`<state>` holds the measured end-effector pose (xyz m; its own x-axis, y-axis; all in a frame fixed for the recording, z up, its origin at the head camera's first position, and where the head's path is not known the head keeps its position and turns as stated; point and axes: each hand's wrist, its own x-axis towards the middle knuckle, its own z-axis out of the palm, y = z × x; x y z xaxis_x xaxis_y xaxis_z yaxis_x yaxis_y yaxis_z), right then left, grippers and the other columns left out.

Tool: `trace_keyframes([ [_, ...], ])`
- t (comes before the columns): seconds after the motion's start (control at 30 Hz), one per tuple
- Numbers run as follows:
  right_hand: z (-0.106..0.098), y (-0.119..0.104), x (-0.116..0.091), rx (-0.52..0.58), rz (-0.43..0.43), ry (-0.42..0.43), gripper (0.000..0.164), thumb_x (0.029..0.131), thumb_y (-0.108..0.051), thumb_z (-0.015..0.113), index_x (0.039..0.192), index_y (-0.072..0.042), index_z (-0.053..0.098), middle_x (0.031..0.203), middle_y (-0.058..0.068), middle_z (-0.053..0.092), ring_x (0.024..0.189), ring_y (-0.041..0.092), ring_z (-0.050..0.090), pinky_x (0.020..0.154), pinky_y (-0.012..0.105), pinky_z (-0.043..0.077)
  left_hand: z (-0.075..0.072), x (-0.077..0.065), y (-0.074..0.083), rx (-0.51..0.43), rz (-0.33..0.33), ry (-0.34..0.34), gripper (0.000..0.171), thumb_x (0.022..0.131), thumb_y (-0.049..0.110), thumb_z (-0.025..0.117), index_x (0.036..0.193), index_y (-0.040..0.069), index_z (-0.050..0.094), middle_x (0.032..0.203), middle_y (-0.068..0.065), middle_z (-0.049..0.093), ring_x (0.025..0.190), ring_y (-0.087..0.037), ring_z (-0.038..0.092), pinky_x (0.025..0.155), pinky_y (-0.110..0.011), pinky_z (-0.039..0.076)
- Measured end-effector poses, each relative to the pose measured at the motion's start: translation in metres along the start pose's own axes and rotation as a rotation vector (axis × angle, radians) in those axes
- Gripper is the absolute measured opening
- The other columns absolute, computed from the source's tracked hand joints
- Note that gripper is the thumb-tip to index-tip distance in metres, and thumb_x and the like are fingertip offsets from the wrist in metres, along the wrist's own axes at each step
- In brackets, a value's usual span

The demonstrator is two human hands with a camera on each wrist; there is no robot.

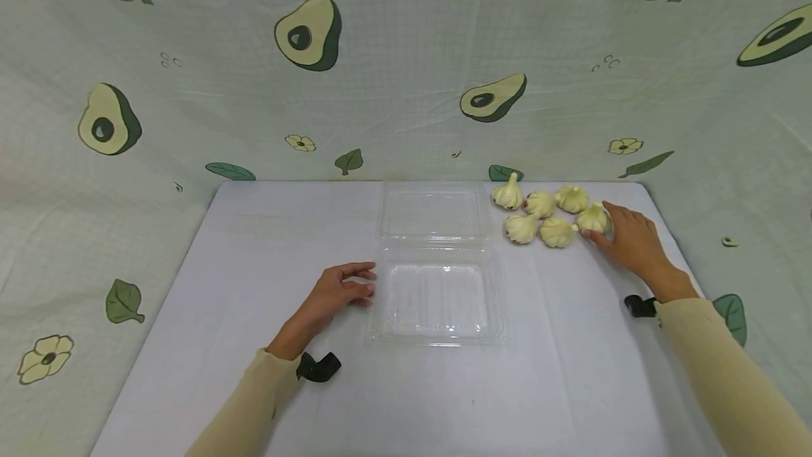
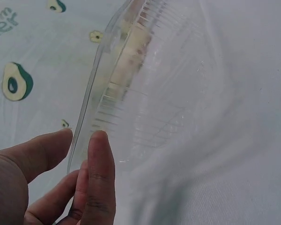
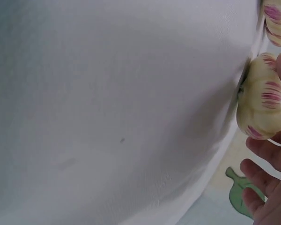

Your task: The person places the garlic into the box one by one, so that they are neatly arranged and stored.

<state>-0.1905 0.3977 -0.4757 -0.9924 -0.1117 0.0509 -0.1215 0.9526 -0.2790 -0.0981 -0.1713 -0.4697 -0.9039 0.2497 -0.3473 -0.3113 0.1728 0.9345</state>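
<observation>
My right hand [image 1: 634, 242] is at the right end of a group of garlic bulbs, with its thumb and fingers round the nearest bulb [image 1: 593, 218]. In the right wrist view that garlic bulb [image 3: 263, 101] shows pale skin with purple streaks, and fingertips meet it from two sides. My left hand [image 1: 336, 295] lies by the left edge of a clear plastic clamshell container [image 1: 438, 336]. Its fingers are loosely extended, and in the left wrist view the container's rim [image 2: 86, 101] runs between the thumb and index finger.
Several other garlic bulbs [image 1: 520, 229] sit close together right of the container's raised-edged lid [image 1: 434, 210], which lies folded open at the back. A white cloth covers the table [image 1: 285, 231]. Behind it hangs an avocado-print curtain [image 1: 406, 90].
</observation>
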Motion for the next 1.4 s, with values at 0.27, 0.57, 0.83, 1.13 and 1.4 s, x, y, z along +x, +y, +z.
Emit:
trace_keyframes([
  [0.27, 0.001, -0.002, 0.0, -0.001, -0.013, 0.013, 0.075, 0.101, -0.032, 0.073, 0.147, 0.02, 0.042, 0.142, 0.047, 0.046, 0.128, 0.067, 0.041, 0.106, 0.079, 0.029, 0.004, 0.0, 0.002, -0.028, -0.017, 0.017, 0.053, 0.096, -0.004, 0.072, 0.147, -0.006, 0.057, 0.127, -0.021, 0.061, 0.083, -0.015, 0.072, 0.075, -0.03, 0.064],
  [0.57, 0.002, -0.002, 0.0, -0.015, -0.033, 0.041, 0.074, 0.096, -0.026, 0.08, 0.142, 0.021, 0.047, 0.135, 0.047, 0.051, 0.121, 0.066, 0.047, 0.102, 0.078, 0.034, 0.005, 0.001, 0.001, -0.04, -0.012, 0.019, 0.053, 0.096, -0.005, 0.073, 0.147, -0.007, 0.057, 0.117, -0.016, 0.062, 0.08, -0.013, 0.07, 0.073, -0.029, 0.064],
  [0.83, 0.001, -0.003, -0.001, -0.017, -0.014, 0.048, 0.074, 0.094, -0.025, 0.083, 0.138, 0.022, 0.048, 0.13, 0.047, 0.054, 0.117, 0.065, 0.048, 0.102, 0.078, 0.036, 0.006, 0.001, 0.001, -0.034, -0.013, 0.02, 0.052, 0.096, -0.006, 0.072, 0.146, -0.008, 0.057, 0.113, -0.013, 0.063, 0.078, -0.013, 0.07, 0.072, -0.028, 0.063],
  [1.13, -0.01, 0.0, -0.01, -0.016, 0.04, 0.058, 0.076, 0.091, -0.029, 0.086, 0.136, 0.02, 0.05, 0.128, 0.047, 0.054, 0.117, 0.065, 0.047, 0.102, 0.078, 0.035, 0.006, 0.001, 0.002, -0.038, -0.016, 0.015, 0.052, 0.097, -0.005, 0.072, 0.146, -0.007, 0.057, 0.112, -0.013, 0.063, 0.075, -0.013, 0.069, 0.072, -0.027, 0.063],
  [1.4, -0.028, -0.01, -0.024, -0.005, 0.008, 0.115, 0.072, 0.088, -0.023, 0.088, 0.134, 0.02, 0.052, 0.126, 0.047, 0.056, 0.115, 0.066, 0.047, 0.101, 0.08, 0.033, 0.006, 0.001, 0.001, -0.046, -0.019, 0.019, 0.052, 0.097, -0.005, 0.072, 0.146, -0.007, 0.057, 0.112, -0.013, 0.063, 0.074, -0.012, 0.07, 0.071, -0.027, 0.063],
])
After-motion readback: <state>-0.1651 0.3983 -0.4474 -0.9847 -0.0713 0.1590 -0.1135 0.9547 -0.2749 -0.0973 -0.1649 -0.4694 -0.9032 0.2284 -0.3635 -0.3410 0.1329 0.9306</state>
